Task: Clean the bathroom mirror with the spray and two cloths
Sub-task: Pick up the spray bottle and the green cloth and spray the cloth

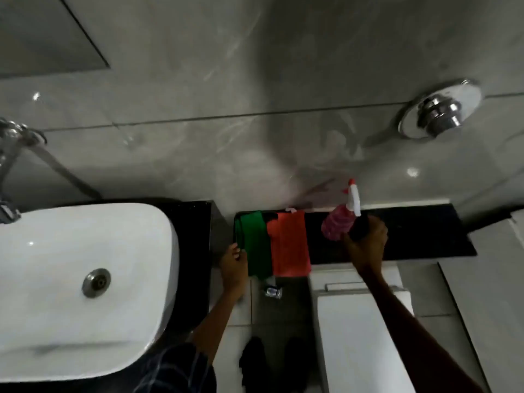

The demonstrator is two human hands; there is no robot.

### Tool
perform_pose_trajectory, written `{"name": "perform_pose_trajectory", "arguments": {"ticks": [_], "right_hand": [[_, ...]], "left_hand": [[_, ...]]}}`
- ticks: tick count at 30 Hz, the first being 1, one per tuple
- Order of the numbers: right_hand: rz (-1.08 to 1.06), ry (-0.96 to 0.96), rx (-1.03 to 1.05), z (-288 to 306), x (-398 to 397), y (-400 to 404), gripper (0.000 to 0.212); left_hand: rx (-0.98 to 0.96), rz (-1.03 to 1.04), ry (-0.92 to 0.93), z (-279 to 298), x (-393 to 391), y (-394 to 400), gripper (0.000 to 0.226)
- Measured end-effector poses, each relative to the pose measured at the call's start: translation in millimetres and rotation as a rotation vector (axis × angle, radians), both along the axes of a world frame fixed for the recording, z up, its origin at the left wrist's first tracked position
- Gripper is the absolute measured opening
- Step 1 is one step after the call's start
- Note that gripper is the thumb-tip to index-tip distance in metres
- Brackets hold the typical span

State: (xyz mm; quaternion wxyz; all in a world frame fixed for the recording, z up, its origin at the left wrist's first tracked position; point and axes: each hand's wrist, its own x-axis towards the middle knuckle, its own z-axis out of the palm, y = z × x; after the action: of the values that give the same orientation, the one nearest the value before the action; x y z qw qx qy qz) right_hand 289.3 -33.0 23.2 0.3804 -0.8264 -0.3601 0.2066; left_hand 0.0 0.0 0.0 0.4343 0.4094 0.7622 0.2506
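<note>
A pink spray bottle (336, 225) with a white and red nozzle stands on the black ledge (425, 236) above the toilet. My right hand (365, 242) is wrapped around the bottle's right side. A green cloth (255, 245) and an orange-red cloth (290, 245) lie side by side on the ledge's left end, hanging over its front edge. My left hand (234, 268) touches the green cloth's left edge with fingers curled; whether it grips is unclear. A corner of the mirror (48, 38) shows at the top left.
A white basin (85, 279) on a black counter fills the lower left, with a chrome tap (11, 143) above it. A white toilet lid (360, 336) sits below the ledge. A chrome flush button (439, 112) protrudes from the grey tiled wall.
</note>
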Motion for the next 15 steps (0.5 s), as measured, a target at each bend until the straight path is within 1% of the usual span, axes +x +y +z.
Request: {"name": "perform_pose_trajectory", "arguments": {"ticks": [1, 2, 3, 4, 6, 7, 8, 10, 11, 12, 13, 15], "right_hand": [[0.01, 0.048, 0.017, -12.5, 6.7, 16.7, 0.065], [0.018, 0.125, 0.026, -14.5, 9.8, 27.0, 0.058], [0.017, 0.188, 0.078, -12.1, 12.3, 37.3, 0.052], [0.017, 0.217, 0.105, -12.5, 13.3, 50.0, 0.047], [0.054, 0.23, 0.163, -21.7, 14.2, 62.4, 0.039], [0.086, 0.223, 0.185, -26.5, 14.0, 67.0, 0.035], [0.113, 0.223, 0.193, -30.4, 15.1, 73.6, 0.032], [0.159, 0.203, 0.2, -36.4, 19.7, 85.8, 0.03], [0.171, 0.194, 0.213, -36.4, 16.8, 88.6, 0.029], [0.175, 0.185, 0.228, -37.3, 16.6, 89.6, 0.027], [0.182, 0.174, 0.244, -37.6, 14.1, 89.7, 0.026], [0.247, 0.16, 0.294, -35.8, 6.3, 83.4, 0.024]], "left_hand": [[-0.038, 0.023, -0.019, -14.1, 3.8, 7.4, 0.041], [-0.076, 0.042, -0.039, -21.3, 7.3, 11.9, 0.042], [-0.103, 0.041, -0.061, -23.6, 8.6, 16.8, 0.041], [-0.133, 0.051, -0.062, -31.4, 12.5, 21.1, 0.04], [-0.155, 0.081, 0.005, -45.3, 20.6, 26.8, 0.04], [-0.162, 0.1, 0.061, -51.3, 25.6, 29.4, 0.044], [-0.183, 0.109, 0.125, -56.5, 32.3, 33.5, 0.053], [-0.246, 0.099, 0.226, -66.0, 47.1, 43.0, 0.074], [-0.262, 0.115, 0.241, -65.2, 48.3, 46.0, 0.081], [-0.274, 0.128, 0.228, -69.7, 54.2, 51.2, 0.082], [-0.284, 0.147, 0.198, -72.6, 56.8, 55.6, 0.079], [-0.267, 0.16, 0.125, -77.4, 56.8, 59.1, 0.063]]}}
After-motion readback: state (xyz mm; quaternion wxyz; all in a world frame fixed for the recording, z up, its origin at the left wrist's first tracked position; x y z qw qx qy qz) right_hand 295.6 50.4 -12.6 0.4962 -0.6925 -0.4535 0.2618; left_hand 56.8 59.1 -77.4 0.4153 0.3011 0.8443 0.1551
